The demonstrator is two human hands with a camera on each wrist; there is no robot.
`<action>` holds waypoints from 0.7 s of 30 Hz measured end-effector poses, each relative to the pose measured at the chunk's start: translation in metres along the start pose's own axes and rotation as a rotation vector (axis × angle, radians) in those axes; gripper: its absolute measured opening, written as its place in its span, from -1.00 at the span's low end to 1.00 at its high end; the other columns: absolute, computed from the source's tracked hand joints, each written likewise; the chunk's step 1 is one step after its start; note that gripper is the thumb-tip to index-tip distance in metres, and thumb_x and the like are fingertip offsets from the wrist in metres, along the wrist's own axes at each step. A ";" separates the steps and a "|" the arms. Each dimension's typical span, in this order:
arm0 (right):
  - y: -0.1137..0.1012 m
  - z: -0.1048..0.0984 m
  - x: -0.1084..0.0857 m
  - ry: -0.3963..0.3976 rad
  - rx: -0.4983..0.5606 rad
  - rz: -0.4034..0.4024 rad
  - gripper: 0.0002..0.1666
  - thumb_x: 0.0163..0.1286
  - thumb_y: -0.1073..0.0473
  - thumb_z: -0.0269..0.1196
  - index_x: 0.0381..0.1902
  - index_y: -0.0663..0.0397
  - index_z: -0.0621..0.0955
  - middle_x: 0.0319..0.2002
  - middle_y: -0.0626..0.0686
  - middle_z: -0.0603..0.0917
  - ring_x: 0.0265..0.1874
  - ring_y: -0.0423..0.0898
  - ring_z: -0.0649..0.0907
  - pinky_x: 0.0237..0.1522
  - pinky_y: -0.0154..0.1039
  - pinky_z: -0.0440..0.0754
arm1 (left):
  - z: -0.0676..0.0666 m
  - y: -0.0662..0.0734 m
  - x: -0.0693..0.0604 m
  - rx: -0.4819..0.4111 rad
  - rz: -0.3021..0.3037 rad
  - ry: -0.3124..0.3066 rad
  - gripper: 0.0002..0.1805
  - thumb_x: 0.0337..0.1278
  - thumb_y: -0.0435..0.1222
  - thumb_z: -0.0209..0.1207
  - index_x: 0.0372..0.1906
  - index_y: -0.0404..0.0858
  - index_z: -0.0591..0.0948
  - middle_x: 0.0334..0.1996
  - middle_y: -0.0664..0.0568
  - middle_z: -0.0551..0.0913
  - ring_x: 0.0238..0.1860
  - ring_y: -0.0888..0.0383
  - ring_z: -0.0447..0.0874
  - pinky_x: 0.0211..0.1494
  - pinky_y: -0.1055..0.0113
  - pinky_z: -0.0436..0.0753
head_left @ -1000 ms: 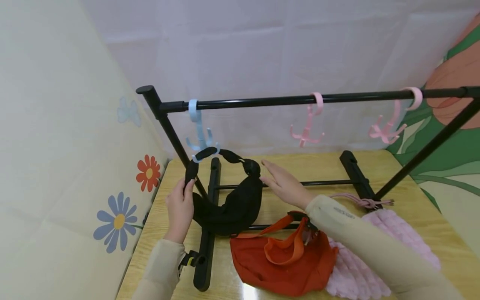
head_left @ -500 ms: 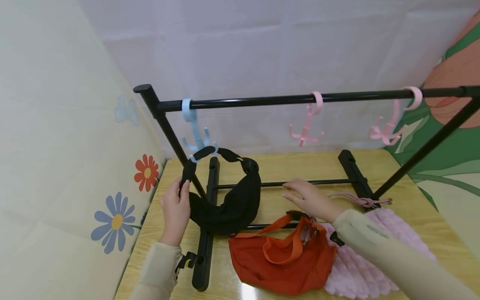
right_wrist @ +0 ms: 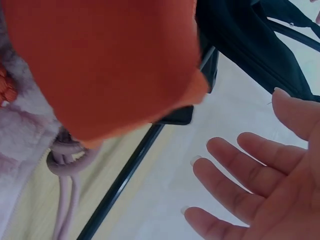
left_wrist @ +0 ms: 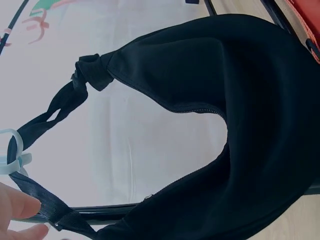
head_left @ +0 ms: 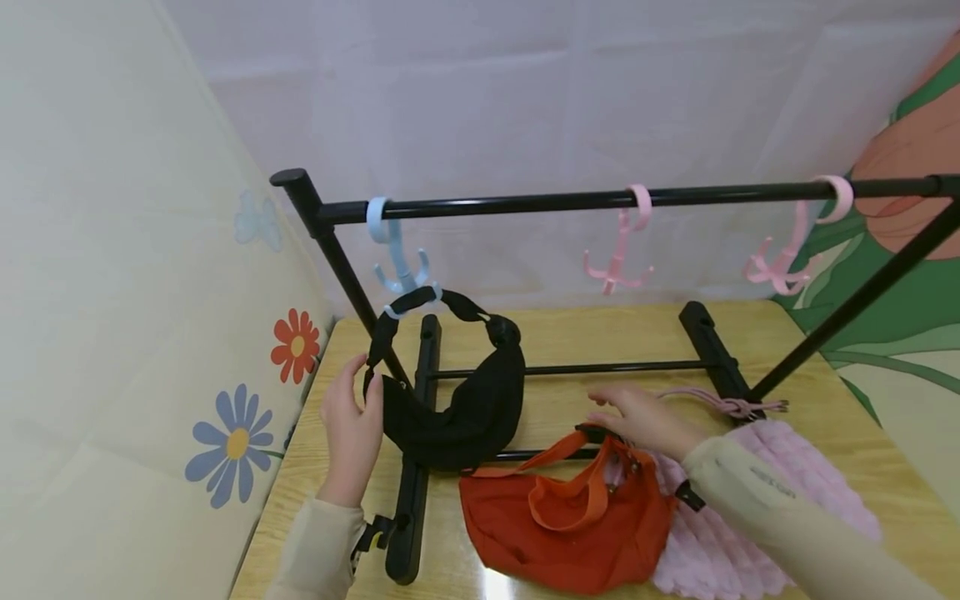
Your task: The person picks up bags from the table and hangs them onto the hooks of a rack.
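Note:
A black shoulder bag [head_left: 487, 408] hangs by its knotted strap from a light blue hook [head_left: 405, 283] on the rack. My left hand [head_left: 351, 433] is at the strap's left lower end, thumb and fingers apart. In the left wrist view its fingertips lie right beside the strap [left_wrist: 55, 210]; whether they touch it I cannot tell. My right hand [head_left: 645, 421], fingers spread and holding nothing, hovers above the right end of an orange-red bag [head_left: 562, 533] on the table. A pink plush bag [head_left: 720, 533] lies partly under the right forearm.
The black rack bar [head_left: 525, 202] runs across, with two pink hooks, one mid-bar [head_left: 617, 258] and one farther right [head_left: 780, 258]. The rack's black feet stand on the wooden table [head_left: 600, 333]. A flowered wall [head_left: 247, 350] rises at left.
The right hand has withdrawn from beside the black bag, rightward and down over the orange-red bag. The left hand's fingers have loosened from the strap. The black bag stays hanging.

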State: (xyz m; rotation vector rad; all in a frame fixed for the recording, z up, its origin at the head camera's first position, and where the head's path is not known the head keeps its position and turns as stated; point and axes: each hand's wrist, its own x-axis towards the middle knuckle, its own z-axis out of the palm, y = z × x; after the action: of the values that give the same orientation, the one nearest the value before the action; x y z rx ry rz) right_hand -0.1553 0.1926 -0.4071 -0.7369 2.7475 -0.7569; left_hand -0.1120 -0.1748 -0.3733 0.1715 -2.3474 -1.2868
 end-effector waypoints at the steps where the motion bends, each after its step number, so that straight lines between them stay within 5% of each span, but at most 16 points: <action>1: 0.000 0.001 0.000 -0.007 0.003 0.011 -0.43 0.44 -0.01 0.18 0.13 0.41 0.54 -0.02 0.29 0.63 0.00 0.23 0.60 0.00 0.14 0.54 | 0.000 0.000 -0.002 -0.007 0.003 0.000 -0.59 0.41 -0.33 0.05 0.26 -0.42 0.41 0.26 -0.27 0.41 0.29 -0.22 0.25 0.36 -0.18 0.05; 14: 0.003 0.017 -0.002 -0.059 -0.059 0.050 -0.46 0.33 0.02 0.31 0.03 0.40 0.59 -0.07 0.28 0.65 -0.07 0.21 0.63 -0.04 0.11 0.56 | 0.007 -0.002 -0.025 -0.137 0.083 0.037 -0.58 0.35 -0.40 0.10 0.23 -0.46 0.38 0.34 -0.25 0.27 0.35 -0.17 0.14 0.34 -0.21 0.14; 21: 0.007 0.029 -0.001 -0.076 -0.178 0.043 -0.62 0.21 0.00 0.41 -0.26 0.24 0.65 -0.35 0.09 0.67 -0.38 0.04 0.64 -0.29 -0.05 0.60 | 0.010 0.000 -0.033 -0.180 0.129 0.059 -0.61 0.33 -0.43 0.11 0.19 -0.49 0.40 0.31 -0.23 0.32 0.33 -0.16 0.21 0.32 -0.22 0.18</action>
State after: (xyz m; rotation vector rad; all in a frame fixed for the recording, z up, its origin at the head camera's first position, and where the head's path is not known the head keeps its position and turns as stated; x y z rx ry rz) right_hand -0.1480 0.1859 -0.4347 -0.7213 2.7763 -0.4697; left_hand -0.0874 -0.1566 -0.3893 0.0006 -2.1427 -1.4004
